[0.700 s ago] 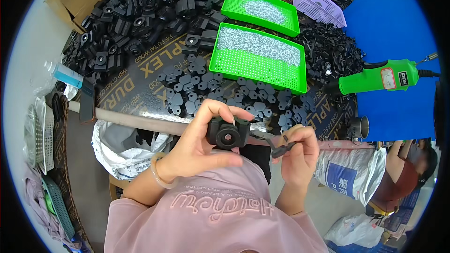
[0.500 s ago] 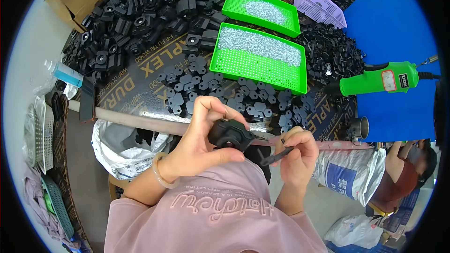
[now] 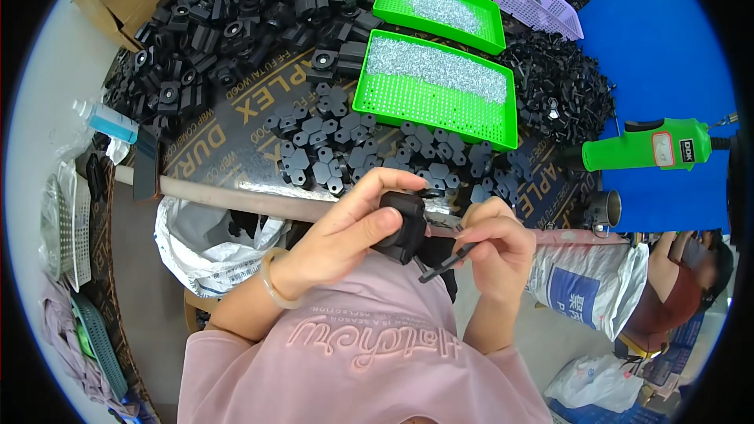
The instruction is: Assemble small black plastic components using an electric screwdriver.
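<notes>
My left hand (image 3: 334, 243) is closed around a black plastic housing (image 3: 403, 229), held in front of my chest at the table's near edge. To its right, my right hand (image 3: 496, 247) pinches a thin, flat black plastic piece (image 3: 448, 262) between thumb and fingers. The piece points down and left, close to the housing's lower right side; whether they touch I cannot tell. Beyond my hands, several dark hexagonal plates (image 3: 326, 169) lie loose on the table. A green perforated tray (image 3: 440, 114) behind them holds many small silvery screws.
A big heap of black housings (image 3: 243, 23) covers the far left. At right are a pile of small black parts (image 3: 558, 82), a hanging green electric screwdriver (image 3: 644, 145) and a metal cup (image 3: 603, 210). White sacks (image 3: 208, 251) stand below the edge. Another person (image 3: 675, 290) sits at right.
My left hand has turned the housing, so its round opening no longer faces me. The thin piece in my right hand has come left, nearer the housing. The screwdriver has shifted slightly right.
</notes>
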